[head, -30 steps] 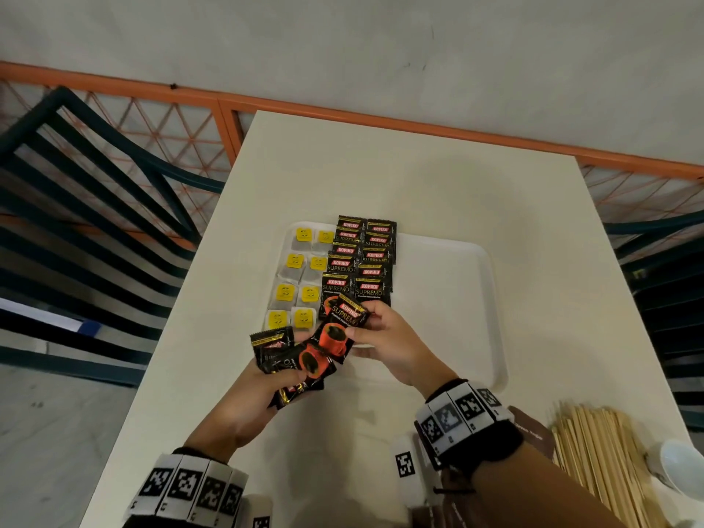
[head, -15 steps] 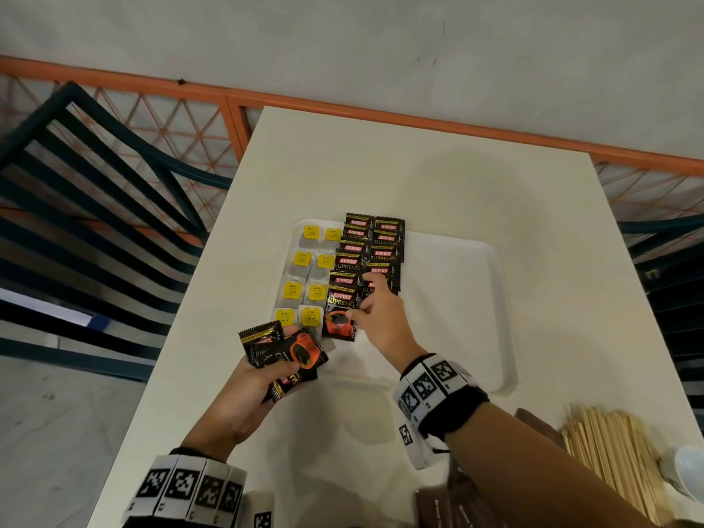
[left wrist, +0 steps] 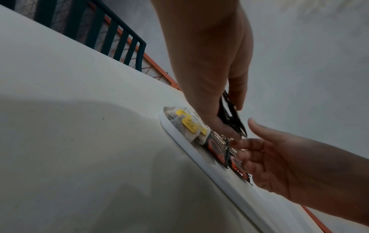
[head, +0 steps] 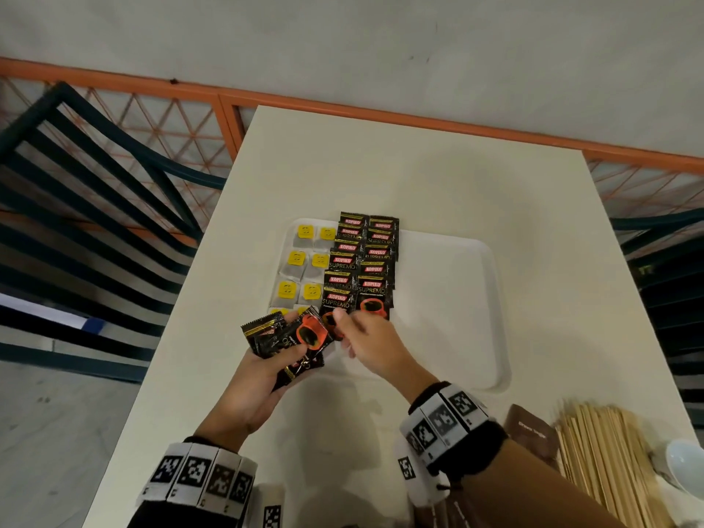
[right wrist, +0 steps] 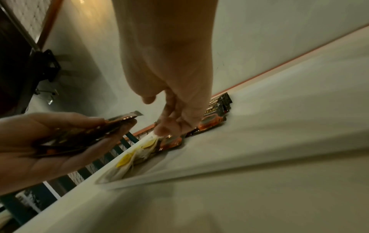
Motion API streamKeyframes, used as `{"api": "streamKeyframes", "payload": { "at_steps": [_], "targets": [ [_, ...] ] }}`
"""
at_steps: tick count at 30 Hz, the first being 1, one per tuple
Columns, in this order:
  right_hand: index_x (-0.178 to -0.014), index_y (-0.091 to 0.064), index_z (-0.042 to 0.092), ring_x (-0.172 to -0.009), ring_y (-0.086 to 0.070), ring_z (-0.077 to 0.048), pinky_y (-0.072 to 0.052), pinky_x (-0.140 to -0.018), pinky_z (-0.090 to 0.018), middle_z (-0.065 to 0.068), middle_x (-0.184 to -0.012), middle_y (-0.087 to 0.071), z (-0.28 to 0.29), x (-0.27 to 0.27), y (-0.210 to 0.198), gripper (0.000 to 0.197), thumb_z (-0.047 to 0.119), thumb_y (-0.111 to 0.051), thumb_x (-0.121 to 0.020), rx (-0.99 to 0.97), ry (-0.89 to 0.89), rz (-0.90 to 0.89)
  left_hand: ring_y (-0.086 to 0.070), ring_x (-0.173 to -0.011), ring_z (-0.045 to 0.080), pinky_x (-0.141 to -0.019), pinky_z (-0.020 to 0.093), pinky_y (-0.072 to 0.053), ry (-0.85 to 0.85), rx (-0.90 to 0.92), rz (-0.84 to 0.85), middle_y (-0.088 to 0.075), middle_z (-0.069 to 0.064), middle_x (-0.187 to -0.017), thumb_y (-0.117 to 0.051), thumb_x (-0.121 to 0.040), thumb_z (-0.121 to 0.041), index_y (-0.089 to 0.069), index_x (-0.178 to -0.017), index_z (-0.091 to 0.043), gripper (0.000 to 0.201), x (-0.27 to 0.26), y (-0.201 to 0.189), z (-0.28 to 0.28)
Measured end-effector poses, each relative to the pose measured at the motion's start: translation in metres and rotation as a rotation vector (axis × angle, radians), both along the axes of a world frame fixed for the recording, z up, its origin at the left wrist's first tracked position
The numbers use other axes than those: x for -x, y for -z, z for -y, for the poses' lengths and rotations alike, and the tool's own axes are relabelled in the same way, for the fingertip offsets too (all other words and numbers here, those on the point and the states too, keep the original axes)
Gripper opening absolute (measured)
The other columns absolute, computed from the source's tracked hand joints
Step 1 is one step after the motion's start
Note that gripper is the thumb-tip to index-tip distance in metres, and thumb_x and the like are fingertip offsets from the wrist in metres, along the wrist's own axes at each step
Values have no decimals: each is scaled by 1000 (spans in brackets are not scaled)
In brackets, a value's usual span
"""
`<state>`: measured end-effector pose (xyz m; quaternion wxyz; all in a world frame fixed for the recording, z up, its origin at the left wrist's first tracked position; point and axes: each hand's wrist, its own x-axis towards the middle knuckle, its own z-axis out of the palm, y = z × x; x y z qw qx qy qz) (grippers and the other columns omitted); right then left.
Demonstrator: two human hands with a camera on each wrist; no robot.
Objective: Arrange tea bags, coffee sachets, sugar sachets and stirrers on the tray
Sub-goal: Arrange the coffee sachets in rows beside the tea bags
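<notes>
Black sachets (head: pixel 360 261) marked "KOPIKO SUPREMO", overlapped in two columns on white tray (head: pixel 457 299), beside yellow-tagged tea bags (head: pixel 301 264). Left hand (head: pixel 251 386) gripping fan of spare sachets (head: pixel 289 337) above near tray edge. Right hand (head: pixel 375 344) fingers relaxed, touching nearest laid sachet. Stirrers (head: pixel 605 459) on bench (head: pixel 419 177), right.

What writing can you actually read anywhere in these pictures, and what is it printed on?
"KOPIKO": red label on the black coffee sachets lined up on the white tray.
"SUPREMO": gold lettering under that label on the same sachets.
Yellow tea bag tags: dark marks, too small to read.
Brown packets by the wooden stirrers: pale print, too blurred.
Wristbands: square codes only, no words.
</notes>
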<state>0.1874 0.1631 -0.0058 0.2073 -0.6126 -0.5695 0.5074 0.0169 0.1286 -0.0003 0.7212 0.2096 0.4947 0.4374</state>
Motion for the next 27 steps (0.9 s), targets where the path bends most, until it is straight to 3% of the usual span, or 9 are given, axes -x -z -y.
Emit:
{"api": "streamKeyframes", "payload": {
  "at_steps": [3, 6, 9, 11, 15, 17, 20, 25, 27],
  "targets": [
    [-82, -55, 20, -64, -56, -8, -42, -56, -18, 4, -77, -60, 14, 4, -1, 27, 45, -51, -90, 108, -122, -94, -62, -107, 30, -80, 36, -57, 4, 15, -26, -70, 10, -106, -56, -83, -2, -59, -116, -17, 36, -2, 0, 1],
    [-76, -50, 26, -75, -55, -12, -45, -68, -28, 6, -79, -57, 18, 3, -2, 16, 33, -60, -87, 59, -35, -97, -67, -98, 28, -69, 31, -59, 28, 23, -12, -69, 17, -108, -70, -73, -15, -60, -114, -10, 43, -5, 0, 3],
    [-80, -50, 22, -76, -53, -12, -46, -72, -31, 4, -84, -57, 20, 0, -4, 16, 29, -63, -85, 67, 12, -90, -70, -87, 23, -66, 30, -59, 52, 11, -55, -72, 12, -98, -63, -79, -4, -60, -110, -12, 32, -7, 2, 4],
    [-98, -49, 20, -86, -51, -11, -42, -74, -25, 2, -99, -54, 22, -5, -8, 25, 27, -66, -82, 30, -18, -43, -68, -93, 25, -72, 33, -58, 96, 17, -124, -71, 12, -102, -54, -85, 4, -58, -114, -13, 34, -7, 4, 5],
    [-139, -32, 25, -125, -30, -12, -25, -102, -22, 3, -138, -39, 22, -15, -17, 62, 17, -60, -84, -316, -320, 181, -63, -97, 32, -76, 38, -53, 224, -1, -249, -69, 15, -104, -56, -86, 4, -62, -106, -15, 28, -11, 3, 7],
    [-138, -37, 26, -126, -30, -14, -25, -107, -27, 4, -139, -41, 21, -17, -21, 57, 13, -56, -86, -382, -415, 271, -66, -90, 24, -71, 32, -54, 262, -14, -276, -70, 11, -100, -59, -85, 2, -62, -106, -16, 28, -14, 2, 7],
    [-132, -46, 31, -113, -35, -17, -32, -98, -28, -1, -124, -46, 22, -22, -22, 51, 19, -61, -85, -442, -436, 359, -68, -83, 16, -65, 27, -54, 329, -22, -292, -71, 7, -95, -64, -82, -1, -60, -110, -15, 31, -16, 0, 7],
    [-108, -65, 14, -109, -40, -20, -33, -93, -25, -5, -114, -50, 27, -30, -17, 24, 23, -59, -88, -452, -415, 409, -63, -105, 29, -85, 41, -54, 302, 4, -271, -68, 13, -110, -59, -85, 2, -58, -117, -15, 36, -14, 3, 8],
    [-100, -67, 7, -98, -50, -20, -34, -80, -20, -9, -103, -59, 27, -32, -14, 19, 18, -56, -90, -338, -395, 324, -63, -104, 28, -83, 37, -54, 258, -2, -268, -68, 13, -110, -60, -84, 1, -59, -114, -16, 35, -14, 3, 8]
  ]
}}
